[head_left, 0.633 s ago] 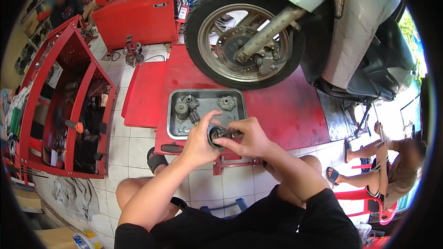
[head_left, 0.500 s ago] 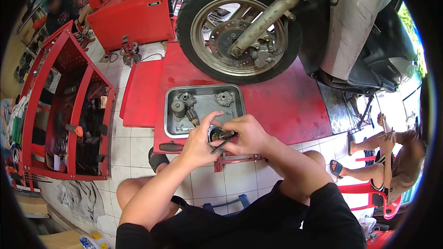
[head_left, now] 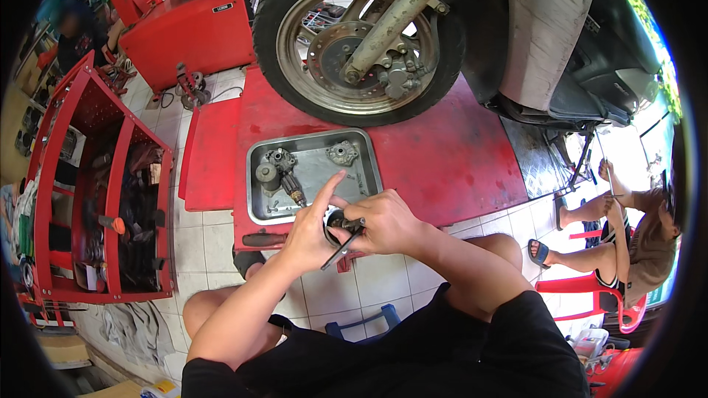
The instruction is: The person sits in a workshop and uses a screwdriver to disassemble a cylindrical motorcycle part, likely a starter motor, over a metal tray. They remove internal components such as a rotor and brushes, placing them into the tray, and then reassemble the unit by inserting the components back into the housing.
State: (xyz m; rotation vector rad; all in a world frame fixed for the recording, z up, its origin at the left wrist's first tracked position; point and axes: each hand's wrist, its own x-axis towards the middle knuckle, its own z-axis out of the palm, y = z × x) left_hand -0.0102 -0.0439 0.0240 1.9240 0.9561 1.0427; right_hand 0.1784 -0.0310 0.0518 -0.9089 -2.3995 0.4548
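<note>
You wore a black short-sleeved shirt, its sleeves ending above the elbows, and your forearms were bare. Your left hand (head_left: 310, 232) and right hand (head_left: 383, 222) had no gloves, rings or watch. Both knees were bare below the dark clothing.

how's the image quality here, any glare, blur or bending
Head view: strong fisheye bending, the red tool cart bows at the left; daylight blows out the right edge; the hands and metal tray are sharp; the upper-left corner is blurred.
</note>
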